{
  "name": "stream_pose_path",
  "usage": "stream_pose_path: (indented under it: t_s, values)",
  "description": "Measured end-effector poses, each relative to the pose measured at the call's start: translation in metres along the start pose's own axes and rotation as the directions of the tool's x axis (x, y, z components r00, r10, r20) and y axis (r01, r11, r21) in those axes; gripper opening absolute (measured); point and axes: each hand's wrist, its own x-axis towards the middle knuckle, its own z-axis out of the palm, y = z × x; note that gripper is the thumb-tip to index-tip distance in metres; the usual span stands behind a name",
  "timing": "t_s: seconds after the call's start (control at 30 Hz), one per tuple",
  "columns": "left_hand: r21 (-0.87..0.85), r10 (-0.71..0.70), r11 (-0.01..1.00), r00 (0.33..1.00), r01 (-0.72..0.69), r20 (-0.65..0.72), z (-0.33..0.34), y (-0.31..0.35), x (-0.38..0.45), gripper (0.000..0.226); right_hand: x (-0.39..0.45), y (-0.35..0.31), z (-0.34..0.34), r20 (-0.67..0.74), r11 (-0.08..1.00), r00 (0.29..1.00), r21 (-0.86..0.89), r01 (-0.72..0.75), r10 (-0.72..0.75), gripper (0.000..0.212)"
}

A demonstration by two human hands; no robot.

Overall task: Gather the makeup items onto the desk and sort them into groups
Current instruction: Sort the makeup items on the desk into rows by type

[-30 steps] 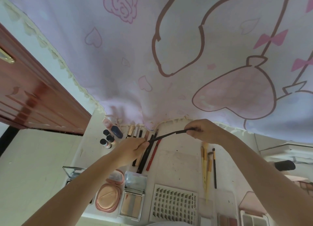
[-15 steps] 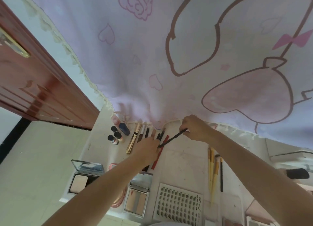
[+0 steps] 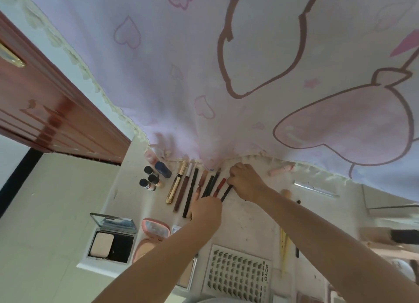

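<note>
On the pale desk top [image 3: 247, 221], seen from the head camera, a row of slim makeup sticks lies side by side below the hem of the pink cartoon-print curtain [image 3: 226, 75]. The thin black pencil [image 3: 226, 192] sits at the right end of that row, just beside the red pencil [image 3: 219, 187], and both hands meet on it. The right hand [image 3: 246, 181] pinches its far end with curled fingers; the left hand [image 3: 206, 210] grips its near end, fingers closed around it. Left of the row stand three small dark-capped bottles [image 3: 150, 180] and a dark blue capped tube [image 3: 163, 169], with a gold tube [image 3: 175, 185] starting the row. Nearer the person lie an open black powder compact [image 3: 111, 240] with a mirror lid, a round pink compact [image 3: 154, 230], and a white card of false lashes [image 3: 238, 273]. Yellow-handled brushes [image 3: 283, 241] lie to the right, partly hidden by the right forearm.
</note>
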Motion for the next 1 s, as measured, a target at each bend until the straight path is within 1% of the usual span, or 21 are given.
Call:
stream_pose_path:
  t_s: [0.13,0.2,0.27,0.33,0.4,0.43,0.5,0.6,0.63,0.7,0.73,0.77,0.8,0.83,0.87,0.9,0.93,0.97,1.0]
  values:
    - [0.011,-0.003,1.000,1.000,0.003,-0.015,-0.001,0.001,-0.002,0.024,-0.005,0.001,-0.002,-0.018,1.000,1.000,0.013,-0.014,0.014,0.035]
    - [0.002,0.013,1.000,0.999,-0.013,-0.053,-0.003,0.001,-0.004,0.023,-0.013,0.006,-0.005,-0.054,0.998,0.997,0.045,-0.049,0.051,0.034]
    - [-0.011,0.055,0.998,0.988,-0.057,-0.144,-0.005,0.003,-0.004,0.024,-0.027,0.020,-0.008,-0.100,0.989,0.985,0.053,-0.134,0.139,0.035]
    - [-0.016,0.123,0.991,0.963,-0.131,-0.238,-0.008,0.007,-0.003,0.027,-0.043,0.039,-0.010,-0.119,0.966,0.959,0.005,-0.260,0.259,0.039]
    - [-0.024,0.174,0.982,0.949,-0.186,-0.262,-0.012,0.013,-0.002,0.033,-0.056,0.054,-0.012,-0.087,0.931,0.931,-0.062,-0.360,0.355,0.043]
    - [-0.026,0.191,0.979,0.948,-0.204,-0.255,-0.013,0.017,-0.002,0.035,-0.060,0.058,-0.012,-0.050,0.923,0.927,-0.088,-0.376,0.373,0.043]
    - [-0.036,0.211,0.973,0.945,-0.227,-0.252,-0.014,0.022,0.001,0.036,-0.061,0.062,-0.012,0.021,0.928,0.935,-0.133,-0.349,0.355,0.041]
    - [-0.111,0.222,0.959,0.938,-0.259,-0.268,-0.017,0.026,0.004,0.035,-0.063,0.064,-0.013,0.040,0.949,0.957,-0.149,-0.279,0.288,0.037]
    - [-0.147,0.223,0.951,0.934,-0.271,-0.277,-0.020,0.026,0.004,0.034,-0.064,0.065,-0.015,0.022,0.955,0.962,-0.131,-0.266,0.271,0.037]
    - [-0.234,0.212,0.929,0.930,-0.288,-0.301,-0.027,0.025,0.002,0.032,-0.074,0.064,-0.024,-0.075,0.956,0.955,-0.038,-0.292,0.288,0.033]
    - [-0.284,0.202,0.912,0.926,-0.297,-0.319,-0.032,0.025,0.001,0.031,-0.081,0.062,-0.030,-0.163,0.949,0.935,0.063,-0.309,0.315,0.029]
    - [-0.337,0.193,0.889,0.921,-0.310,-0.338,-0.038,0.024,-0.001,0.031,-0.088,0.058,-0.038,-0.276,0.930,0.894,0.206,-0.304,0.353,0.023]
    - [-0.392,0.188,0.859,0.915,-0.329,-0.356,-0.044,0.024,-0.003,0.033,-0.097,0.054,-0.046,-0.383,0.888,0.825,0.368,-0.276,0.416,0.015]
    - [-0.450,0.186,0.821,0.910,-0.351,-0.370,-0.050,0.024,-0.006,0.036,-0.104,0.049,-0.055,-0.450,0.821,0.743,0.520,-0.234,0.496,0.008]
    - [-0.521,0.187,0.766,0.906,-0.377,-0.381,-0.056,0.024,-0.010,0.041,-0.111,0.044,-0.063,-0.454,0.726,0.671,0.661,-0.188,0.587,0.006]
    - [-0.601,0.193,0.691,0.903,-0.403,-0.383,-0.062,0.026,-0.016,0.043,-0.117,0.039,-0.070,-0.402,0.599,0.635,0.791,-0.123,0.660,0.009]
    - [-0.681,0.212,0.598,0.903,-0.423,-0.374,-0.067,0.028,-0.023,0.043,-0.123,0.032,-0.076,-0.319,0.436,0.635,0.899,-0.032,0.704,0.012]
    - [-0.745,0.239,0.502,0.898,-0.439,-0.368,-0.072,0.030,-0.030,0.040,-0.129,0.025,-0.083,-0.240,0.262,0.658,0.963,0.068,0.713,0.014]
    - [-0.776,0.263,0.429,0.886,-0.463,-0.383,-0.076,0.030,-0.037,0.035,-0.134,0.017,-0.089,-0.191,0.125,0.688,0.982,0.145,0.700,0.017]
